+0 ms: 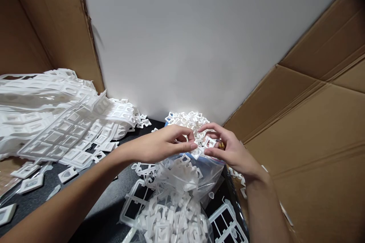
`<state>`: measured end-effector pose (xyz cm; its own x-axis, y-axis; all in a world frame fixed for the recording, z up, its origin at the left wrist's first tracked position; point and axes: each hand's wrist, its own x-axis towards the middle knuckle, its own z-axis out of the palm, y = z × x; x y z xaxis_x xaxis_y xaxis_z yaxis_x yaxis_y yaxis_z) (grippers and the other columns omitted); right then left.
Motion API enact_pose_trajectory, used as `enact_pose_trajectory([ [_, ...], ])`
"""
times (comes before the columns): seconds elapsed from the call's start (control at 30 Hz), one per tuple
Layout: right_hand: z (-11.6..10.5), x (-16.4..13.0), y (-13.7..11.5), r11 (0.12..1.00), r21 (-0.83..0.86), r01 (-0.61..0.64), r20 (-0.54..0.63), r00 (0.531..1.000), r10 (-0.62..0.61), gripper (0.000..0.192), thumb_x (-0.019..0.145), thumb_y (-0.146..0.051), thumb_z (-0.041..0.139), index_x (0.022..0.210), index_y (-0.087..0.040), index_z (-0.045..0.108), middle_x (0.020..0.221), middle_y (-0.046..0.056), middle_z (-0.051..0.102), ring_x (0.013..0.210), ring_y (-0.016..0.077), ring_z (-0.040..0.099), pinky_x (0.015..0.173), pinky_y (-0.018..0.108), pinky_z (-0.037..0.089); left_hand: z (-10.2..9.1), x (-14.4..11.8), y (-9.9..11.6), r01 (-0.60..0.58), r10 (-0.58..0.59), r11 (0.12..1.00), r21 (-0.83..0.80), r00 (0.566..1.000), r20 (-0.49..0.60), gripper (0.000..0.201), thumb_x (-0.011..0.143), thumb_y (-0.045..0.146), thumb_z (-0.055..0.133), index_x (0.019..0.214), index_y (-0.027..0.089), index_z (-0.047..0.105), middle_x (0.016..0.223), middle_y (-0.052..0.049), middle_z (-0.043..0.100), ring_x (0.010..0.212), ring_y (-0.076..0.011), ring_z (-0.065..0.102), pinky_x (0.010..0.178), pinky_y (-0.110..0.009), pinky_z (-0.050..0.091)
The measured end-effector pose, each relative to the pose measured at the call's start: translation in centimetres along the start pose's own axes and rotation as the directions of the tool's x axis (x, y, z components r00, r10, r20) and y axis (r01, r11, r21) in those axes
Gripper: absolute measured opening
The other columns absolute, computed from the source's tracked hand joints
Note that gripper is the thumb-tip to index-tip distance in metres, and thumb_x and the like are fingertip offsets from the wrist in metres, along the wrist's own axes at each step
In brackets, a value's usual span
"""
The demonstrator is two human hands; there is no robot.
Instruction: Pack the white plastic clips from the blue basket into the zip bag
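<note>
My left hand (164, 145) and my right hand (228, 148) meet over the middle of a dark table (108, 201). Together their fingertips pinch a small white plastic frame piece (205, 144). Directly below hangs a clear plastic bag (176, 197) stuffed with white plastic pieces and sprue frames. Just behind my hands lies a heap of small white square parts (188, 119).
A large pile of white moulded sprue sheets (57, 121) covers the left side, with loose parts (31, 182) scattered before it. Brown cardboard walls stand at left (42, 26) and right (313, 129). A white wall (185, 38) rises behind.
</note>
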<state>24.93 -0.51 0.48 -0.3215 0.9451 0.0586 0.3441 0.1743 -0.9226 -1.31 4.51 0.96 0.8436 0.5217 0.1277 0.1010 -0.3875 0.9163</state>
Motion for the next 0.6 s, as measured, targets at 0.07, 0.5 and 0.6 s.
enact_pose_trajectory([
  [0.07,0.0,0.1,0.0,0.998,-0.062,-0.014,-0.006,1.0,0.014,0.046,0.084,-0.038,0.091,0.122,-0.03,0.068,0.096,-0.001,0.061,0.066,0.0111,0.041,0.06,0.026,0.032,-0.1,-0.2,0.0,0.029,-0.031,0.996,0.084,0.999,0.025,0.029,0.105,0.045,0.062,0.092,0.02,0.065,0.075,0.003,0.054,0.065,-0.0134,0.044,0.058,-0.028,0.032],
  [0.5,1.0,-0.6,-1.4,0.994,-0.107,-0.02,0.158,0.987,0.037,0.04,0.096,-0.03,0.078,0.133,-0.032,0.062,0.092,-0.001,0.053,0.073,0.0138,0.043,0.062,0.027,0.038,0.0,-0.3,-0.1,0.093,-0.117,0.905,0.414,0.993,0.031,0.028,0.104,0.047,0.065,0.106,0.021,0.073,0.076,-0.001,0.065,0.062,-0.0154,0.056,0.057,-0.029,0.036],
  [0.6,0.5,-1.1,-1.2,0.996,-0.085,-0.001,0.205,0.979,0.019,0.043,0.102,-0.024,0.066,0.142,-0.034,0.054,0.099,0.002,0.054,0.084,0.0173,0.05,0.069,0.029,0.044,-0.1,-0.3,-0.1,0.089,-0.109,0.912,0.401,0.994,0.027,0.031,0.106,0.049,0.061,0.106,0.02,0.074,0.075,0.0,0.064,0.062,-0.0155,0.054,0.056,-0.03,0.035],
])
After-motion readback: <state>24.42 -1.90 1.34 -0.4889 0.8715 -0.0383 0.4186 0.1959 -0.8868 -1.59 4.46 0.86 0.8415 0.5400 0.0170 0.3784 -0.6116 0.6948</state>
